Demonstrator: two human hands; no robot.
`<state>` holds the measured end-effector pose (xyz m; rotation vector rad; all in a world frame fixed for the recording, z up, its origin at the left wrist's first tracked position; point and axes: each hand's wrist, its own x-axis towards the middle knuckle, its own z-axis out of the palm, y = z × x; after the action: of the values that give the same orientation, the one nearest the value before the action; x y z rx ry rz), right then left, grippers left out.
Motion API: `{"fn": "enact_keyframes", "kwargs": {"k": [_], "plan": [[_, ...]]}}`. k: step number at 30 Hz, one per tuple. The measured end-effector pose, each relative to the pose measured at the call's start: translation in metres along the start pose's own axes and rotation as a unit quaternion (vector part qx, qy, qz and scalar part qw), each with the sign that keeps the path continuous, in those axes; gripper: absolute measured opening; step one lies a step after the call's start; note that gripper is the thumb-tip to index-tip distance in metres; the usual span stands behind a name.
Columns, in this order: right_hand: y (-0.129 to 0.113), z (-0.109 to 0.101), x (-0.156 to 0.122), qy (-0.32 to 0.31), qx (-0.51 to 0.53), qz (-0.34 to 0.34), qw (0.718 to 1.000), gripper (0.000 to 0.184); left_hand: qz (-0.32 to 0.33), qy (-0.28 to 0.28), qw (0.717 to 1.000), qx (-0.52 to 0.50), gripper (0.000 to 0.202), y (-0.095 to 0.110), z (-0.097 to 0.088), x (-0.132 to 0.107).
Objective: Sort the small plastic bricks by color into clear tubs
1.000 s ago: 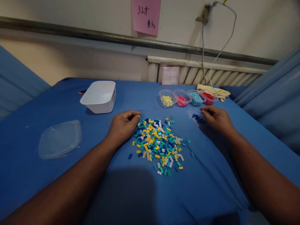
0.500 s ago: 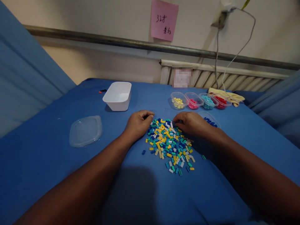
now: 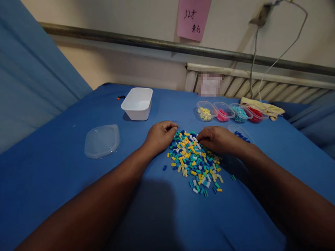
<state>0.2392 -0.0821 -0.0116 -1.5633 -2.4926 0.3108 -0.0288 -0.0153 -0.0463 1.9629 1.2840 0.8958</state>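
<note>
A loose pile of small plastic building bricks [image 3: 193, 158] in yellow, white, teal, green and dark blue lies on the blue cloth. My left hand [image 3: 162, 135] rests at the pile's far left edge, thumb and fingers pinched together; what they hold, if anything, is too small to make out. Across from it, my right hand [image 3: 215, 138] reaches into the far right side of the pile with curled fingers. Its fingertips are among the bricks, and I cannot see what is between them. Behind my right wrist, a clear tub of dark blue bricks [image 3: 242, 136] is partly covered.
A white bin [image 3: 137, 104] stands at the back left, with a clear lid [image 3: 102, 141] lying nearer. Clear tubs of yellow [image 3: 205, 113], pink [image 3: 222, 115], light blue [image 3: 240, 113] and red bricks [image 3: 255, 114] line the back right, beside a yellow cloth [image 3: 272, 107].
The whole scene has shifted slightly right in view as the camera turned. My right fingers have moved a little at the pile's edge; the left hand keeps its pinch.
</note>
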Motion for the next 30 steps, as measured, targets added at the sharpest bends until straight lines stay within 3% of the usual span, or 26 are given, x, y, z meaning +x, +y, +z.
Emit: {"fn": "enact_keyframes", "kwargs": {"k": [5, 10, 14, 17, 20, 23, 27, 30], "plan": [[-0.003, -0.003, 0.001, -0.01, 0.005, 0.033, 0.999, 0.019, -0.002, -0.005, 1.0, 0.004, 0.027, 0.001, 0.0, 0.0], [0.006, -0.022, -0.006, -0.029, 0.04, 0.073, 0.996, 0.018, -0.004, -0.011, 1.0, -0.006, 0.028, 0.001, -0.002, 0.0], [0.035, -0.047, -0.019, -0.006, 0.008, 0.107, 0.994, 0.014, 0.001, -0.011, 1.0, -0.004, 0.028, 0.0, -0.003, 0.0], [0.065, -0.06, -0.032, -0.009, -0.071, 0.177, 0.982, 0.008, 0.0, -0.01, 1.0, 0.001, 0.028, -0.001, -0.002, 0.001], [0.094, -0.065, -0.044, -0.039, -0.134, 0.236, 0.962, 0.008, -0.003, -0.012, 1.0, 0.002, 0.028, -0.002, -0.002, 0.001], [0.107, -0.065, -0.05, -0.055, -0.177, 0.262, 0.947, 0.012, -0.005, -0.012, 1.0, 0.007, 0.029, -0.001, -0.002, 0.001], [0.082, -0.059, -0.038, -0.016, -0.179, 0.221, 0.959, 0.019, -0.009, -0.019, 1.0, 0.021, 0.028, 0.001, -0.002, 0.001], [0.038, -0.039, -0.014, 0.068, -0.055, 0.067, 0.994, 0.028, -0.007, -0.018, 1.0, 0.022, 0.027, 0.003, -0.003, 0.001]]}}
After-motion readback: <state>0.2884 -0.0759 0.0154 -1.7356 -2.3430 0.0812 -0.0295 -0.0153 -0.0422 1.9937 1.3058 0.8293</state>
